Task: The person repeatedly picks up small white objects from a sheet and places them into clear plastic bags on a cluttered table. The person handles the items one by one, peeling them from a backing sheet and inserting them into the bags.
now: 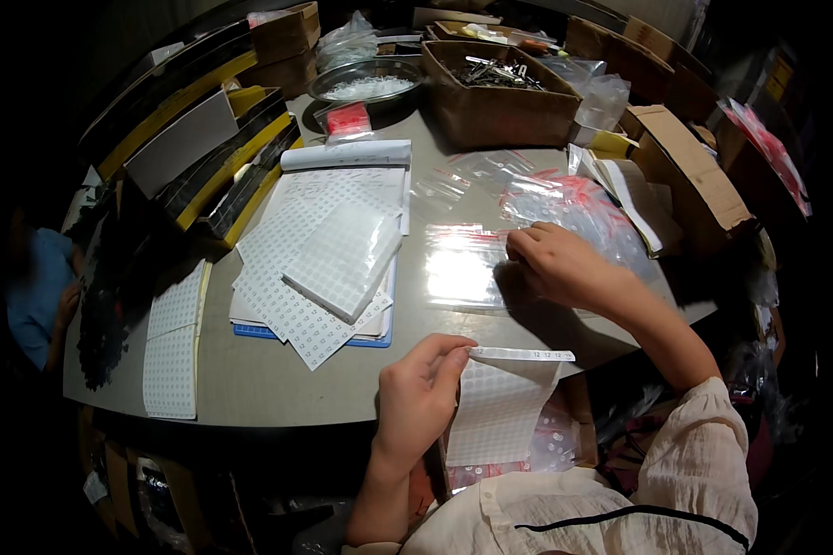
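My left hand [424,387] pinches a sheet of small round stickers [502,412] by its upper left corner. The sheet's top edge is folded over into a strip, and the rest hangs below the table's front edge. My right hand [560,266] is closed, fingertips pressed together at the right end of a clear zip bag [463,273] lying flat and shining under the light. Whatever those fingertips hold is hidden. Beyond and right of this hand spreads a pile of clear zip bags with red seals [583,211]. Under the hanging sheet, a box [583,435] holds more bags bearing round stickers.
Left of centre, sticker sheets [319,342] and a plastic-wrapped stack [342,268] lie on a blue clipboard [379,340]. Behind stand a metal bowl [366,81] and a carton of metal parts [500,116]. Black-and-yellow bins [241,176] line the left; another person [42,287] sits beyond.
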Tool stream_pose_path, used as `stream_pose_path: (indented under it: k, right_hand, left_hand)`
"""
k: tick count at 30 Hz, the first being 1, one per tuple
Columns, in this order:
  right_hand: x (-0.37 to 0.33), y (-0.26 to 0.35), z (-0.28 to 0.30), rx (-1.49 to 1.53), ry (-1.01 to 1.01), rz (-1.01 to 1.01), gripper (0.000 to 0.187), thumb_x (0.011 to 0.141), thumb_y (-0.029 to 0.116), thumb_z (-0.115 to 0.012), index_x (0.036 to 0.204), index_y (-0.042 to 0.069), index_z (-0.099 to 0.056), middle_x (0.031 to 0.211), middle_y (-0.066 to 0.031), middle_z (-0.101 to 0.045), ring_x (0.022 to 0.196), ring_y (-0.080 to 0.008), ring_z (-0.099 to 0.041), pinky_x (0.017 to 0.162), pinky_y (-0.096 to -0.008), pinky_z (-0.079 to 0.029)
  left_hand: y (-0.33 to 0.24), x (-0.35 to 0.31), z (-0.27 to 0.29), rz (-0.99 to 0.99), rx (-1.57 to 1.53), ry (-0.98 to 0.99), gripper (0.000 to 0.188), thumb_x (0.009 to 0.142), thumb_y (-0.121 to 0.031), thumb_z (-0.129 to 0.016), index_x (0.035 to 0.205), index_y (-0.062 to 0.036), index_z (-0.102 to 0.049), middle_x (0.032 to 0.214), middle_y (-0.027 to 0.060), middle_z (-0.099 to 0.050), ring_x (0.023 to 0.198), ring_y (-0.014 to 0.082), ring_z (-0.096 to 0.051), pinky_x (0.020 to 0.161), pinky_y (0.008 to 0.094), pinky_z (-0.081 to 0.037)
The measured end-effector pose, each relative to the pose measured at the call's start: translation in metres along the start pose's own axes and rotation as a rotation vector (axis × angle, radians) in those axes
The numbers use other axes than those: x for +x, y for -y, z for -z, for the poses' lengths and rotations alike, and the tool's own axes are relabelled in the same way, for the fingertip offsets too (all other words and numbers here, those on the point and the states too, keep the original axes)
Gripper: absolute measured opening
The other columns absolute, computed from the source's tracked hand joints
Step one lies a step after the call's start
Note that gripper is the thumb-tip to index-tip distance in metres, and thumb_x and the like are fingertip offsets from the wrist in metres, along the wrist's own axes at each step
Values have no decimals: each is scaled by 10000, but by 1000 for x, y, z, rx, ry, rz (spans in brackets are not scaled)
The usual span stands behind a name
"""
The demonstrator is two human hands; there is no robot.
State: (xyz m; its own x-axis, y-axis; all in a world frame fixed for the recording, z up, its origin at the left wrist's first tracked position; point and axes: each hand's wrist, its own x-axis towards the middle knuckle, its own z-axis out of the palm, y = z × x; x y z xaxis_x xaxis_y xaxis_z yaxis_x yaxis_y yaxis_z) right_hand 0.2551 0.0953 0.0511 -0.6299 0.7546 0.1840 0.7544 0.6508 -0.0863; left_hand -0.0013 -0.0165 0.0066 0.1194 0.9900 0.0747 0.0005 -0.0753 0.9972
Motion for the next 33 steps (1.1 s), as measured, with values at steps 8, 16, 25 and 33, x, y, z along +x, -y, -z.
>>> stream_pose_path:
  k: [8,16,25,33]
  right_hand:
    - [0,-12,16,-129,-33,-176,322,877,207,-800,1003,-2,-590,902,-165,-666,875,-378,-651,772,-443,-523]
    - [-12,72,19,534,89,154,268,980,238,-745,1077,14,-636,993,-126,-677,946,-305,-664,809,-403,-530]
    - [-21,93,14,91,-122,358,315,798,54,-755,1094,33,-649,1018,-96,-630,939,-281,-619,801,-395,-513]
    - [-6,45,17,430,-137,31,203,742,55,-741,940,77,-700,929,-114,-688,836,-344,-670,780,-436,-552]
  left_hand:
    - [-5,0,0,26,103,-25,109,977,-66,-702,990,40,-724,627,-34,-589,596,26,-493,552,228,-404]
    - [-3,-1,0,25,202,-25,131,1015,-145,-683,1025,-16,-707,747,123,-736,654,131,-683,621,303,-510]
    - [1,-1,2,-32,139,-17,129,1020,-109,-664,1054,0,-725,741,93,-738,667,110,-698,615,279,-529]
    - [-1,1,-2,83,-15,14,150,1021,-88,-654,1039,46,-720,744,79,-722,653,105,-698,597,252,-561]
